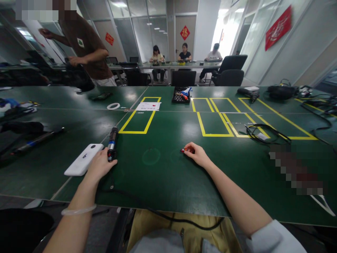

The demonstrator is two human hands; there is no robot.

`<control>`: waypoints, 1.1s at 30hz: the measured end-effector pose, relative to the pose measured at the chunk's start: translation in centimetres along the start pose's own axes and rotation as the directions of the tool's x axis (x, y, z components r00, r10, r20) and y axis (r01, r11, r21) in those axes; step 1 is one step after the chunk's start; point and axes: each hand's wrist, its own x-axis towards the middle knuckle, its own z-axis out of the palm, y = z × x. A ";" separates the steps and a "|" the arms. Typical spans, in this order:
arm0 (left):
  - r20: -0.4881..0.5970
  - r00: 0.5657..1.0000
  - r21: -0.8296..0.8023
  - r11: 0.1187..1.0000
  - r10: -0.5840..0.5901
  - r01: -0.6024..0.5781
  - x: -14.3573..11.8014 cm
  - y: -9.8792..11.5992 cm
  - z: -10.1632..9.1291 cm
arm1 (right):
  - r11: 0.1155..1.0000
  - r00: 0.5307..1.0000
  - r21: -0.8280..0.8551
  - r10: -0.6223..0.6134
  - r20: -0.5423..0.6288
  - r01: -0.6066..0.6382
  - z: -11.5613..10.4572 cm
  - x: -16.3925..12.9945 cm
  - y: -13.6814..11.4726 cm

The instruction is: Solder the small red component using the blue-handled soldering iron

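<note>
The room has glass partitions (150, 38), red signs (185, 32) on its walls and doors, three seated people (185, 55) at a far table, and a standing person (84, 52) in a brown top at the far left. In front of you is a green table (163, 189) marked with yellow tape (133, 132) in rectangles. Your left hand (101, 166) is closed around the near end of a black tool (112, 142) with a silver and blue band, thumb on one side and fingers on the other. Just left of that tool lies a white case (83, 160) bearing a dark digit, close beside your wrist. Your right hand (196, 154) pinches a small red piece (182, 150) at its fingertips, low over the tabletop in the middle; you cannot tell whether the piece touches the table. Farther out, a white card (148, 106) lies across one taped rectangle, with a white ring (113, 106) to its left and a black tray (181, 100) of small parts to its right. A coiled black cable (273, 129) lies beyond your right arm.
</note>
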 end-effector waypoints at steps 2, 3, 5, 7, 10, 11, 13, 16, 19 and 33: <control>0.005 1.000 0.056 0.998 0.005 -0.005 -0.1 0.6 -0.2 | 1.000 1.000 0.006 -0.003 -0.002 0.003 0.0 0.0 0.0; 0.004 1.000 0.086 0.996 0.001 -0.001 -0.3 1.0 -0.3 | 1.000 1.000 0.008 -0.004 -0.002 0.004 0.0 0.0 0.0; 0.000 1.000 0.099 0.995 -0.011 0.011 -0.5 2.0 -0.4 | 1.000 1.000 0.006 -0.003 0.000 0.003 0.0 0.0 -0.1; 0.000 1.000 0.095 0.995 -0.028 0.028 -0.7 3.1 -0.3 | 1.000 1.000 -0.001 -0.003 -0.001 0.003 -0.1 0.0 -0.1; 0.011 1.000 0.066 0.998 -0.018 0.017 -0.9 5.1 0.0 | 1.000 1.000 -0.009 -0.004 -0.006 0.004 -0.1 0.0 -0.1; 0.012 1.000 0.053 0.999 -0.003 0.003 -1.0 5.9 0.2 | 1.000 1.000 -0.008 -0.004 -0.008 0.004 -0.1 0.0 0.0; 0.006 0.999 0.025 0.999 0.043 -0.043 -1.2 7.8 0.7 | 1.000 1.000 -0.006 -0.002 -0.012 0.002 -0.1 0.0 0.0; 0.000 0.991 -0.025 0.991 0.135 -0.135 -1.6 11.3 1.4 | 1.000 1.000 0.005 0.000 -0.018 0.000 0.0 0.1 0.2; 0.010 0.973 -0.079 0.970 0.231 -0.230 -2.2 15.4 2.1 | 0.999 0.999 0.048 -0.019 -0.032 0.021 0.0 0.1 0.3; 0.008 0.874 -0.216 0.854 0.486 -0.473 -4.9 27.3 5.0 | 0.980 0.981 -0.089 -0.184 -0.065 0.178 -0.2 0.2 1.1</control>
